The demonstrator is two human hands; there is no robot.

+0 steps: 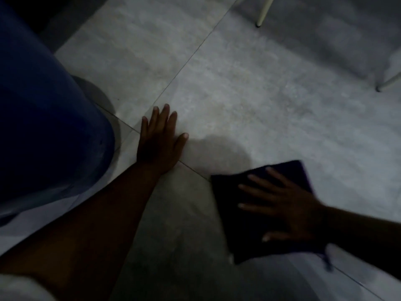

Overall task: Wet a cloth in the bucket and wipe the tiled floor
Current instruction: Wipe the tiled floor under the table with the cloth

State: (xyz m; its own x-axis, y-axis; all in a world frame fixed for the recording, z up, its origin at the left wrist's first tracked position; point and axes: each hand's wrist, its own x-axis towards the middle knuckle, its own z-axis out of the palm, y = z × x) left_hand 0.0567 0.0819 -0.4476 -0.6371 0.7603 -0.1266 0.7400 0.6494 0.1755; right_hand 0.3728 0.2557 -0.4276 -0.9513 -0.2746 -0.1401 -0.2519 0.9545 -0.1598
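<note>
Grey tiled floor (249, 101) across nearly the whole view, crossed by thin grout lines that meet just under the left wrist. Dim light throughout; a darker patch on the tiles just beyond the cloth, wet or merely shadowed, impossible to say. Big blue bucket (43, 118) standing at the left edge, touching nothing, close beside the left forearm. Two pale furniture legs (263, 10) far off at the top and right, well apart from the work.

Dark cloth (249, 224) lying flat on the floor at lower right, roughly rectangular, long axis running from near and low toward far and right. Right hand (288, 211) pressed flat on top of it, fingers spread wide and pointing left, palm over the cloth's right half. Slight blur at the cloth's far edge. Left hand (159, 140) planted on bare tile, fingers straight and close together, thumb out, likely bracing body weight.

Wiping under way, judging by the pose. Cloth directly under the right fingers, so no reach needed; unwiped tile lying ahead and to the left, between the two hands.
</note>
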